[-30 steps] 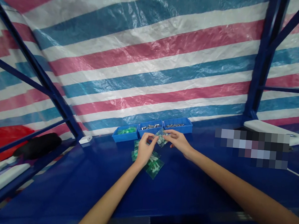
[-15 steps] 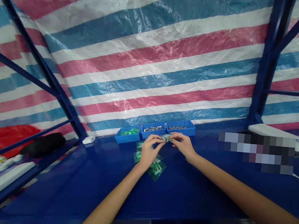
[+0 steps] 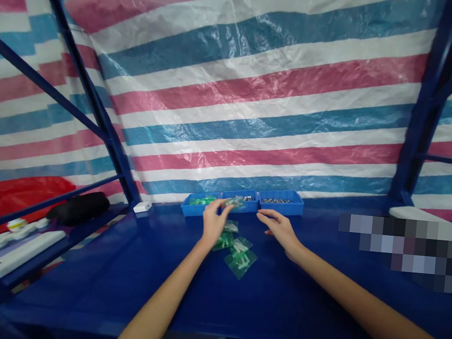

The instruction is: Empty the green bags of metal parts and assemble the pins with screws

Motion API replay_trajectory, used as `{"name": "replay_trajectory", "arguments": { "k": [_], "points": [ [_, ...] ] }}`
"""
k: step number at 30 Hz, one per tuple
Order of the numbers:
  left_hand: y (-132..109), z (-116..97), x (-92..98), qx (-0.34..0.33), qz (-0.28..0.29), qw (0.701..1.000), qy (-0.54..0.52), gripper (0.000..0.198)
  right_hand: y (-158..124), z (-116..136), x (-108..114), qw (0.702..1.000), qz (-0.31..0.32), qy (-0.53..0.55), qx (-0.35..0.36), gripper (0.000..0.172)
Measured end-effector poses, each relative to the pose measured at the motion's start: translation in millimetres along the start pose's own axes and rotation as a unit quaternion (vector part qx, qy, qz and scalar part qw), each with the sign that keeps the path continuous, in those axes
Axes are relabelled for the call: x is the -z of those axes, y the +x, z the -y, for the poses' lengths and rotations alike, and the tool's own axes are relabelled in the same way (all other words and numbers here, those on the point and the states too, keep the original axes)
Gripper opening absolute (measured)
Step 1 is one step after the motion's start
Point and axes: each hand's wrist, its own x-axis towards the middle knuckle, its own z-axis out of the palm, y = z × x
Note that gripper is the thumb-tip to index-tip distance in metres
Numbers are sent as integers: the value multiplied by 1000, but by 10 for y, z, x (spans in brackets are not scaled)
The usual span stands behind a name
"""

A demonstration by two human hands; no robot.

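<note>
My left hand (image 3: 213,222) pinches a small clear plastic bag (image 3: 236,202) between thumb and fingers, raised in front of the middle bin. What the bag contains is too small to make out. To its right, my right hand (image 3: 281,232) hovers over the table with fingers stretched and nothing in them. Below the hands lie several small green-tinted bags (image 3: 240,263) with pale pieces inside, partly overlapping. My left hand covers part of this pile.
Behind the hands stand a blue bin with green items (image 3: 191,209), a middle blue bin with metal parts (image 3: 249,207) and a right blue bin with small metal pieces (image 3: 292,207). A white box (image 3: 142,207) sits left on the blue table (image 3: 129,277). Blue posts flank both sides.
My hands have separated: the right has let go of the clear bag, and the left has carried it slightly left. The whole view has shifted a little.
</note>
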Motion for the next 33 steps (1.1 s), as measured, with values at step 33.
{"name": "replay_trajectory", "arguments": {
  "k": [33],
  "points": [
    [153, 808, 182, 88, 82, 944, 307, 37, -51, -183, -45, 995, 28, -97, 28, 32]
  ]
}}
